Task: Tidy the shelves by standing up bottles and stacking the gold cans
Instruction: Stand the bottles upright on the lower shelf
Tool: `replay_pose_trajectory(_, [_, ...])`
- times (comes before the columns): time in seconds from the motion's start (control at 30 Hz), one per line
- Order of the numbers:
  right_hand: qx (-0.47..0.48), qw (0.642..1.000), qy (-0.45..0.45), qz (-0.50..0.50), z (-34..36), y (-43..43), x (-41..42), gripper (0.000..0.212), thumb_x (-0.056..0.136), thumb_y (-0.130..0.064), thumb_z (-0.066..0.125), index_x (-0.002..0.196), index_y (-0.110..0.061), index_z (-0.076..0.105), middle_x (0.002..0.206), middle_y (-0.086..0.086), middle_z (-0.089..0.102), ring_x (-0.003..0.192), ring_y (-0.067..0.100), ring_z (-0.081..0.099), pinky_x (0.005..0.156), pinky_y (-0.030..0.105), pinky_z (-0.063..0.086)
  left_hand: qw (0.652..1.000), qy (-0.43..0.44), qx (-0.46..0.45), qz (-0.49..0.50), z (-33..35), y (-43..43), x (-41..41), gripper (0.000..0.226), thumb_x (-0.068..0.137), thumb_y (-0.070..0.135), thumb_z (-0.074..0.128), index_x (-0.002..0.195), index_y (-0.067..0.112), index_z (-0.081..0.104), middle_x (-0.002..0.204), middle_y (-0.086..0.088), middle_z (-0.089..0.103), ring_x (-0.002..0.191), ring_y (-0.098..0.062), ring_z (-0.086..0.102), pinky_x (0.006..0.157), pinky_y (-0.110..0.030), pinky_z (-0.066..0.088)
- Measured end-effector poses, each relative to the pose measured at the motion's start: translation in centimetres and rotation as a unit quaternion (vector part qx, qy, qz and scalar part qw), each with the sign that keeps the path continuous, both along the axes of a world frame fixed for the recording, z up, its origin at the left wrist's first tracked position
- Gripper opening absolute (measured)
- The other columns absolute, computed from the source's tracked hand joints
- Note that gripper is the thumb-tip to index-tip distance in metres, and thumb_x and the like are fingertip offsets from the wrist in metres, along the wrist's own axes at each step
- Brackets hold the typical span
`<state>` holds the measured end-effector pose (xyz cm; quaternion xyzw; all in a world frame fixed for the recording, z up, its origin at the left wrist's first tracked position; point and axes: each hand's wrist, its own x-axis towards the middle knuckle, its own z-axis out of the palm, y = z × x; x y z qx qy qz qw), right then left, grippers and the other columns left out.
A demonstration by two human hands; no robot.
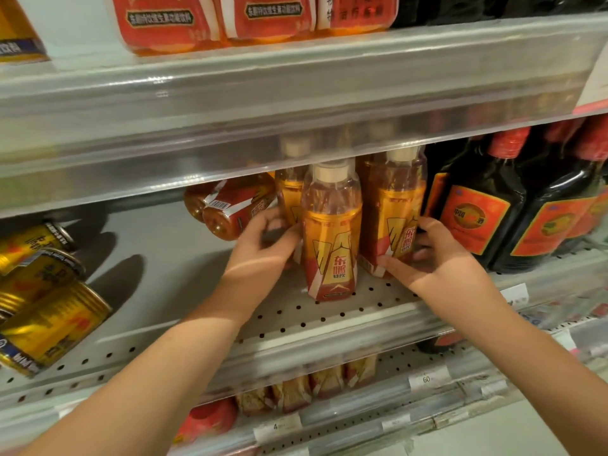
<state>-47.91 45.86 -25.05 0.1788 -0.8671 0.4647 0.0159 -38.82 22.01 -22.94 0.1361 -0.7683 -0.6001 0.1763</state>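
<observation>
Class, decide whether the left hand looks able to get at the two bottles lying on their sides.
Probably yes. The left hand is right beside the lying bottles, nothing stands between them, and the upright bottles are to its other side.

Shelf strip (230, 133) blurs rear bottle caps (296, 147); left edge crops gold cans (49, 324).

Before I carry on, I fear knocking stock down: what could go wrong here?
The left hand sits tight against the front bottle; a nudge could topple it. The lying bottles beside it might roll forward. The gold cans lie tumbled near the edge of the shelf and may roll off.
</observation>
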Motion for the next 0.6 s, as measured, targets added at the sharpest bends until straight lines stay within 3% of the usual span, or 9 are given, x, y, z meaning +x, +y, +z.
replay_pose_trajectory(0.13, [-0.024, 1.000, 0.005, 0.011, -0.2, 0.2, -0.1, 0.062, 0.079, -0.041, 0.082, 0.123, -0.052, 0.039, 0.092, -0.033, 0.063, 0.089, -0.014, 0.057, 0.067, -0.001, 0.041, 1.000, 0.021, 0.006, 0.004, -0.7, 0.1, -1.1, 0.035, 0.098, 0.025, 0.063, 0.133, 0.022, 0.061, 0.110, 0.014, 0.074, 0.104, -0.009, 0.070, 0.086, -0.026, 0.058])
replay_pose_trajectory(0.27, [-0.029, 0.999, 0.015, 0.011, -0.6, 0.3, 0.1, 0.060, 0.079, -0.048, 0.079, 0.128, -0.049, 0.045, 0.097, -0.026, 0.066, 0.091, -0.006, 0.061, 0.073, 0.012, 0.048, 1.000, 0.002, -0.001, 0.018, -0.4, 0.7, -1.4, 0.034, 0.102, 0.021, 0.057, 0.136, 0.020, 0.060, 0.107, 0.013, 0.075, 0.105, -0.013, 0.069, 0.090, -0.028, 0.057])
replay_pose_trajectory(0.37, [-0.021, 1.000, 0.012, 0.012, -1.0, 0.5, 0.2, 0.067, 0.077, -0.056, 0.076, 0.134, -0.050, 0.041, 0.103, -0.021, 0.065, 0.095, -0.002, 0.062, 0.081, 0.027, 0.053, 0.997, 0.005, -0.013, 0.079, -0.4, 1.5, 0.0, 0.023, 0.102, 0.026, 0.055, 0.122, 0.032, 0.063, 0.109, 0.003, 0.072, 0.102, -0.019, 0.070, 0.090, -0.045, 0.059])
replay_pose_trajectory(0.43, [-0.001, 1.000, 0.020, 0.011, -1.2, 0.6, 0.3, 0.070, 0.075, -0.063, 0.072, 0.136, -0.052, 0.038, 0.107, -0.024, 0.062, 0.097, -0.005, 0.059, 0.080, 0.027, 0.052, 0.998, -0.011, -0.008, 0.057, -0.2, 2.3, 1.6, 0.021, 0.097, 0.028, 0.057, 0.107, 0.046, 0.063, 0.106, 0.009, 0.072, 0.095, -0.012, 0.071, 0.079, -0.036, 0.062])
replay_pose_trajectory(0.5, [0.015, 0.999, 0.032, 0.006, -1.1, 0.7, 0.6, 0.070, 0.073, -0.069, 0.067, 0.135, -0.054, 0.036, 0.108, -0.028, 0.059, 0.098, -0.010, 0.055, 0.075, 0.021, 0.048, 0.996, -0.068, -0.047, -0.024, 0.3, 3.2, 2.8, 0.030, 0.083, 0.042, 0.064, 0.107, 0.058, 0.055, 0.105, 0.024, 0.070, 0.091, 0.003, 0.069, 0.069, -0.017, 0.058])
replay_pose_trajectory(0.6, [0.026, 0.999, 0.046, -0.001, -1.0, 0.6, 1.0, 0.067, 0.076, -0.066, 0.068, 0.133, -0.052, 0.036, 0.109, -0.027, 0.058, 0.097, -0.011, 0.055, 0.074, 0.021, 0.047, 0.987, -0.106, -0.115, -0.021, 0.7, 3.9, 2.8, 0.051, 0.065, 0.066, 0.072, 0.109, 0.060, 0.047, 0.102, 0.030, 0.066, 0.088, 0.013, 0.063, 0.069, -0.014, 0.053])
